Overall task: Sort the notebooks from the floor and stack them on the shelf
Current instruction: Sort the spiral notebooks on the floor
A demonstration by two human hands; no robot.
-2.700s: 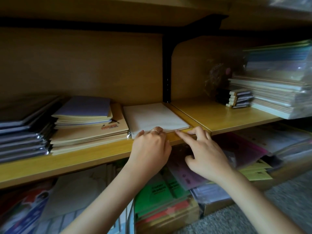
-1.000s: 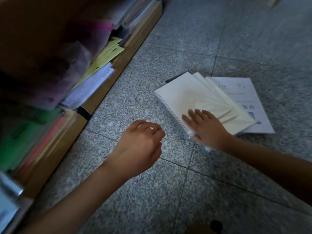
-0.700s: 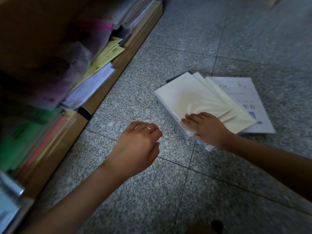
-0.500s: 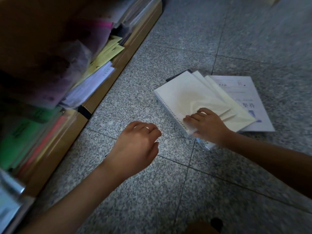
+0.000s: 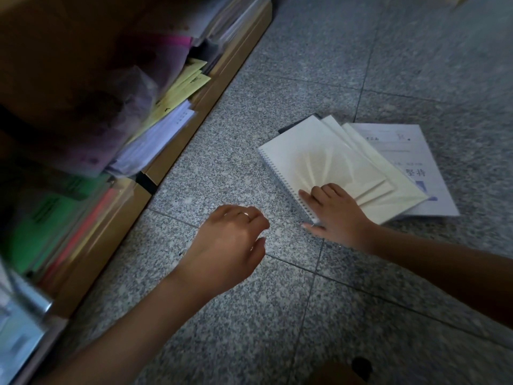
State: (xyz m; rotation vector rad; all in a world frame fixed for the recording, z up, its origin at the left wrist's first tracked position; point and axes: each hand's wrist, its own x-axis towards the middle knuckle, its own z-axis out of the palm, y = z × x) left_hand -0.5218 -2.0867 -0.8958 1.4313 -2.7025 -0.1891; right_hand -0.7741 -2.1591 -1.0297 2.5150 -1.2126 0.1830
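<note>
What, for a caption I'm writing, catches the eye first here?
Pale fanned notebooks on the grey floor, right of centre, stand out, the right hand pinching their near corner. The left hand hovers beside them, holding nothing; a crammed shelf runs along the left.

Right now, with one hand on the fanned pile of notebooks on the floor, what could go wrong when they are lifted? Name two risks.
1. The right hand grips only one corner of the spiral notebook. The fanned notebooks beneath are misaligned and may slide apart.
2. The left hand hovers beside the pile, holding nothing, so a one-corner lift might bend the cover.
</note>
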